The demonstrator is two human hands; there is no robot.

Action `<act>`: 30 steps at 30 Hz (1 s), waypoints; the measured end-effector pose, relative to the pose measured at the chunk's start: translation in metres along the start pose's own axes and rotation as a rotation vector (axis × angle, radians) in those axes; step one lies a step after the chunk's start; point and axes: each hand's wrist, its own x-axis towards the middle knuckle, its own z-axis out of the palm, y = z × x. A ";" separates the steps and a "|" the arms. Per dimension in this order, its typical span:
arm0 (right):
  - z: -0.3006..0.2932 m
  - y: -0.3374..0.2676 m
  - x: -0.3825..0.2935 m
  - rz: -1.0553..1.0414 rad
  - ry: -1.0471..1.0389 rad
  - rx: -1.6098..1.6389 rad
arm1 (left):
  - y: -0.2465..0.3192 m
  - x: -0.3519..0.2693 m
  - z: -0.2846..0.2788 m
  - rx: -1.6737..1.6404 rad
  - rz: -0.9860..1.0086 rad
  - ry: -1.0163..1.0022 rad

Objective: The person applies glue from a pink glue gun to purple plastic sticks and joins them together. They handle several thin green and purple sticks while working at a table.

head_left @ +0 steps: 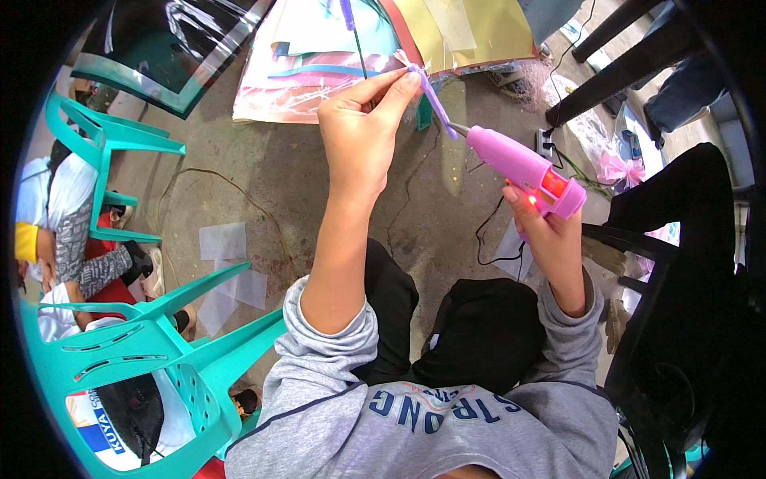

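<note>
My left hand (362, 129) pinches the top of a narrow purple strip (435, 102) between thumb and forefinger. The strip slants down to the right, with pale pinkish tips above my fingers. Behind that hand runs a thin dark stick (360, 51) with a purple piece (347, 13) around its upper part; whether my fingers hold the stick is hidden. My right hand (550, 242) grips a pink hot glue gun (508, 155) with a glowing red light. Its metal nozzle (459, 129) is at the strip's lower end; I cannot tell if they touch.
Coloured sheets in clear plastic (281, 99) lie ahead. Green plastic chairs (128, 353) and seated people are at left. A black chair (670, 299), power strip (543, 143) and pink ribbon bow (622, 169) are at right. Thin squares (222, 241) and a cord (239, 188) lie on the floor.
</note>
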 end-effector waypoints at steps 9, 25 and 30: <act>-0.002 0.000 0.000 0.014 -0.012 -0.039 | -0.003 0.002 -0.001 0.008 0.013 0.023; -0.004 0.002 0.000 0.017 -0.009 -0.091 | -0.006 0.004 -0.003 -0.006 0.023 0.043; -0.002 0.006 0.001 -0.026 -0.003 -0.088 | -0.004 0.004 -0.003 0.004 0.022 0.057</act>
